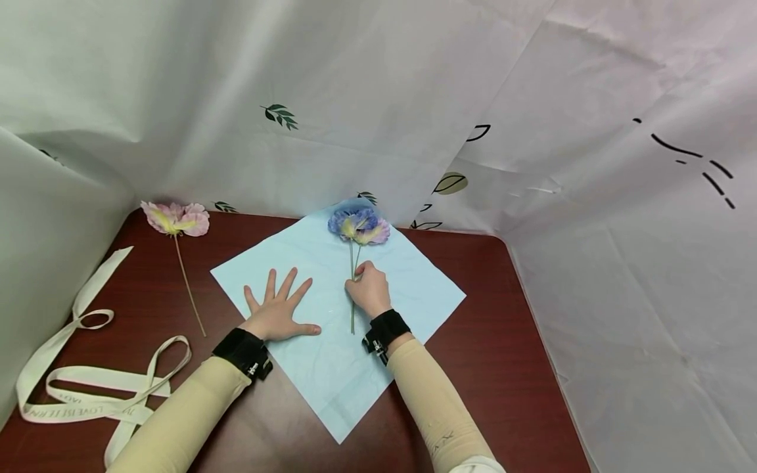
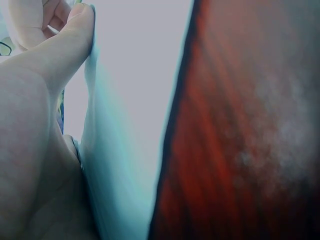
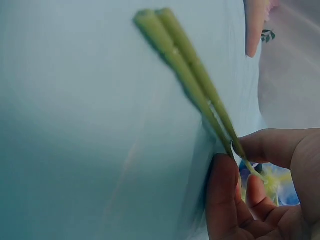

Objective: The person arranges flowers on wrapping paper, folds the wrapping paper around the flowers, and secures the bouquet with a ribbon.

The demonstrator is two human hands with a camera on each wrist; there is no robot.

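Note:
My right hand (image 1: 371, 289) pinches the stems (image 3: 192, 75) of two artificial flowers between thumb and fingers. One is a blue flower (image 1: 345, 222), the other a pink-purple flower (image 1: 378, 233); their heads overlap near the top corner of a light blue sheet of wrapping paper (image 1: 420, 289). Both stem ends point toward the near side, lying close together over the paper. With fingers spread, my left hand (image 1: 276, 318) rests flat on the left part of the sheet. In the left wrist view its thumb (image 2: 75, 30) lies along the paper.
A third flower (image 1: 177, 220), pale pink with a long thin stem, lies at the back left of the dark red wooden table (image 1: 491, 368). White ribbon (image 1: 77, 410) with printed lettering is looped at the left. Pale patterned sheeting (image 1: 367, 79) walls the table's back and sides.

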